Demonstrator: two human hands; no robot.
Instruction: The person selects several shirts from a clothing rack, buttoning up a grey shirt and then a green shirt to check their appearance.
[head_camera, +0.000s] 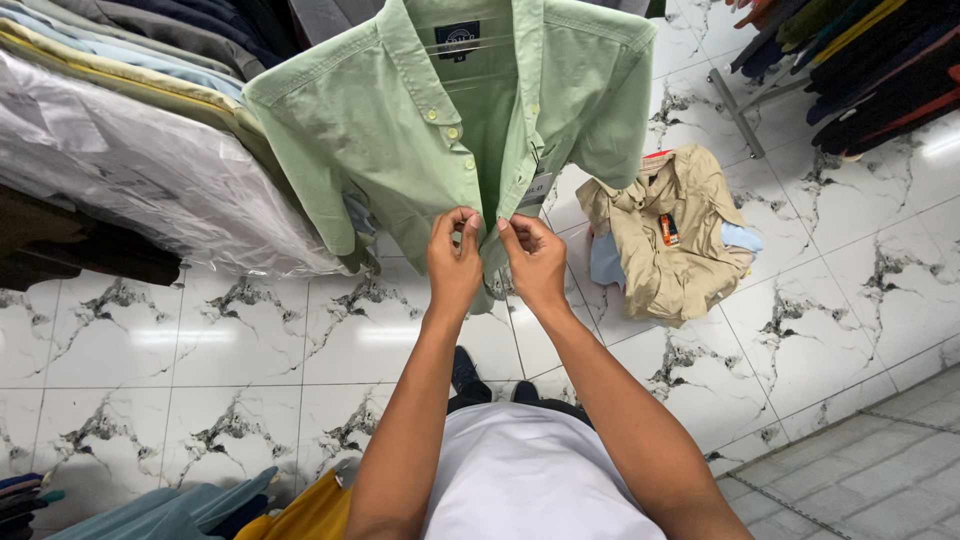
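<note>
The green shirt (440, 120) hangs on a clear hanger in front of the person, collar up, front placket facing the camera. Both hands meet at the lower placket. The left hand (453, 262) is pinched closed on the left front edge of the green shirt; the right hand (533, 262) is pinched closed on the right front edge, fingertips nearly touching the left hand.

Step in hand, as judged: fastening or unfastening a lower button. The upper buttons appear closed. The next move likely calls for fine fingertip alignment of button and hole.

Left of the green shirt, a rack of hanging garments (120, 130) presses close, some under clear plastic. Right of the green shirt, a tan shirt (672, 235) lies crumpled on the marble floor (250, 350). Below the green shirt, the floor offers open room.
</note>
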